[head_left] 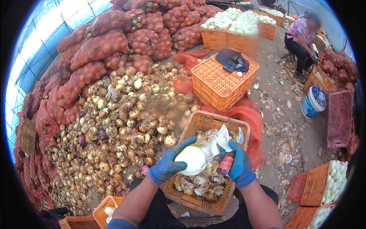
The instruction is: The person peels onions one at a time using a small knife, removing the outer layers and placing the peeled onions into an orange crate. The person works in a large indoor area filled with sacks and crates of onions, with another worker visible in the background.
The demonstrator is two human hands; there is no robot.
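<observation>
My left hand (168, 163), in a blue coated knit glove, is around a large peeled white onion (191, 160). My right hand (241, 163), gloved the same way, grips a short tool handle wrapped in red and dark tape (226, 163). No working end of this tool can be made out. Strips of pale onion skin (223, 138) hang between the onion and my right thumb. Below both hands an orange plastic crate (197, 205) stands between my knees, with onion skins and trimmings (200, 184) lying in it.
A heap of unpeeled onions (114, 126) spreads on the left, backed by stacked red mesh sacks (94, 48). Ahead, an upturned orange crate (220, 77) bears a cap and a phone (230, 65). At right are a bucket (311, 104), crates of peeled onions (313, 183) and a seated person (303, 40).
</observation>
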